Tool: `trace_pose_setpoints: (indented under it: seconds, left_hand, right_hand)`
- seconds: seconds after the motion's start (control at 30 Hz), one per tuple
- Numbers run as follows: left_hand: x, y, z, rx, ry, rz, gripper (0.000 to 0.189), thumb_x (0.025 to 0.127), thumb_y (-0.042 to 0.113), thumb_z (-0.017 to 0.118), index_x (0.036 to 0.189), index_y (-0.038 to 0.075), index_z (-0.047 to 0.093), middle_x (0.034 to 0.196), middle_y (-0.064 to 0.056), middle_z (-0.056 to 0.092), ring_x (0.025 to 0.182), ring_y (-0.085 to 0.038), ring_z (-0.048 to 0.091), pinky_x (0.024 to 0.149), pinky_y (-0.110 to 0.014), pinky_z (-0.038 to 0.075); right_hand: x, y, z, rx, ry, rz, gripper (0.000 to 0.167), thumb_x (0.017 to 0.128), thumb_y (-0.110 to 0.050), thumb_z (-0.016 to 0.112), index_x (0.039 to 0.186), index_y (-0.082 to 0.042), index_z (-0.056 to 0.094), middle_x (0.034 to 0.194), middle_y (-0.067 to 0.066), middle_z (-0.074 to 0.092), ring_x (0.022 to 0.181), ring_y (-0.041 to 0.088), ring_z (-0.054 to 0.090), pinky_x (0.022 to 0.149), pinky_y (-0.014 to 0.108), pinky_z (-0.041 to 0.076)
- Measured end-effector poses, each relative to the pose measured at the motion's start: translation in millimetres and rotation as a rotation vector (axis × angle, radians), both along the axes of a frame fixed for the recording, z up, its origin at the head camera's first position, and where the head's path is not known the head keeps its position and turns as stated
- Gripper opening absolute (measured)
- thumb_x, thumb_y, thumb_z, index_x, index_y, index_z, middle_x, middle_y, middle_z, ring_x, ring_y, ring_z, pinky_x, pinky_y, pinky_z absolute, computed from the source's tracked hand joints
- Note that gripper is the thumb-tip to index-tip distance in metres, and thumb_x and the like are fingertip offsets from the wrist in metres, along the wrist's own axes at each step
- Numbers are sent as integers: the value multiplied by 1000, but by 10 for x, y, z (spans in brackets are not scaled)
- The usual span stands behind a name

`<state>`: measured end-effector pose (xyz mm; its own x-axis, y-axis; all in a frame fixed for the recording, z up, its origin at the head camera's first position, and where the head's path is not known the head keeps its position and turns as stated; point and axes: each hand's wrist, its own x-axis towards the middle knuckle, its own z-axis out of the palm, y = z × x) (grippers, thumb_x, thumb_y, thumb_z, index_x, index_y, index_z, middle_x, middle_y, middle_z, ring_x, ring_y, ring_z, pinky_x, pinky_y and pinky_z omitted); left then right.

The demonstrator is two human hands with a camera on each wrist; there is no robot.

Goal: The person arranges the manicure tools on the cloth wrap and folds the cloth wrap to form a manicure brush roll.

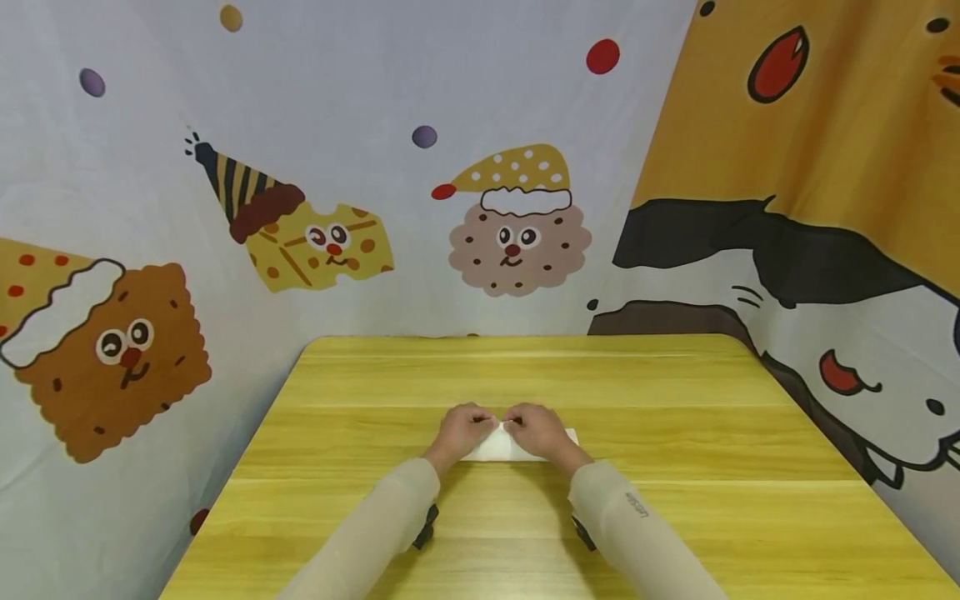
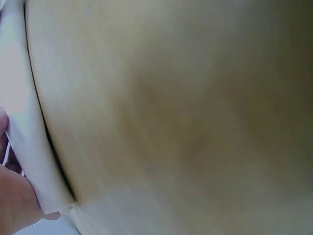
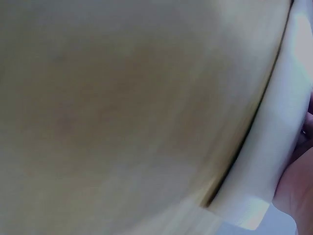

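A long, flat white folded sheet with a finely textured surface lies crosswise on the wooden table, in front of the person. My left hand pinches its far edge near the middle, thumb and fingers together. Close beside it, my right hand pinches the same edge, and a small white peak rises between the fingertips. In the left wrist view the sheet runs down the left side, with part of the left hand behind it. The right wrist view mirrors this, the sheet partly hiding the right hand.
The yellow wood-grain table extends on all sides of the hands. Behind it hangs a white curtain with cartoon prints. Dark straps show under both light sleeves.
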<state>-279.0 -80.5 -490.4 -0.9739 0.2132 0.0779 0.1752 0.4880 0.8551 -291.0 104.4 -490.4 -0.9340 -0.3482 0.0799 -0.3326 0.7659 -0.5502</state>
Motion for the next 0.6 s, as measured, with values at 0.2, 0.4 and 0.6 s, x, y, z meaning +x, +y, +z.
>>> trace_pose_setpoints:
  seconds: [0.2,0.4,0.6]
  left_hand:
    - [-4,6,-1,-117,39,-51,15,96,17,67,103,6,74,101,-4,68,92,-20,62,79,-39,53]
    - [47,-59,5,-336,98,-235,48,102,35,55,137,2,55,123,-14,62,114,-32,58,98,-58,42]
    - [184,-276,-49,-583,131,-416,66,105,47,43,155,5,30,154,-24,32,142,-41,29,109,-65,22]
  right_hand:
    - [37,110,-74,-17,136,45,17,98,-22,63,107,-14,75,105,2,72,95,21,67,84,43,54]
    - [126,255,-87,65,221,150,34,100,-31,59,124,-9,69,120,9,69,109,28,65,96,55,46]
    - [226,467,-123,227,176,195,54,105,-45,44,142,-8,54,143,17,52,133,38,45,106,70,24]
